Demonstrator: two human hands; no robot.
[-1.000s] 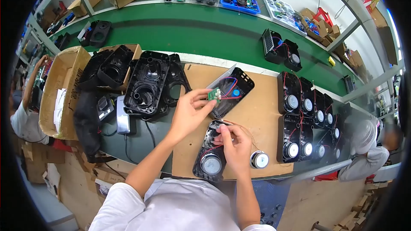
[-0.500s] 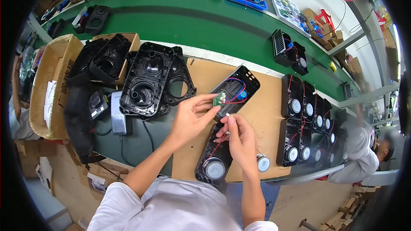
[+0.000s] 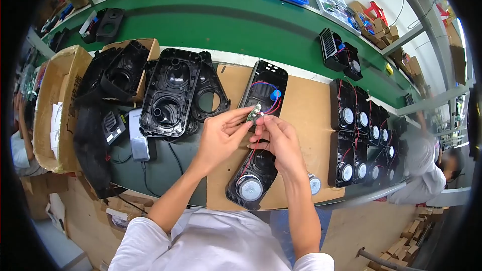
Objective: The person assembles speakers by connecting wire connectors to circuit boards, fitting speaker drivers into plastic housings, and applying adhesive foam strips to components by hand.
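My left hand (image 3: 220, 136) pinches a small green circuit board (image 3: 254, 112) above the cardboard mat (image 3: 304, 120). My right hand (image 3: 278, 140) meets it from the right, fingertips on the board's edge, gripping a small white connector on red wires. The wires run down to a black speaker shell (image 3: 252, 175) with a round driver lying under my right wrist. A second black shell (image 3: 263, 90) with red and blue wires and a blue part lies just beyond the board.
Empty black speaker housings (image 3: 170, 97) are stacked at the left beside a cardboard box (image 3: 55, 105). Finished shells with drivers (image 3: 351, 135) line the right. A loose driver (image 3: 315, 184) lies near the mat's front. A green conveyor (image 3: 221, 25) runs behind. Another person (image 3: 427, 170) sits at right.
My right hand rose from the lower speaker shell with the wire connector and reached the board in my left hand. The far shell now lies more upright on the mat.
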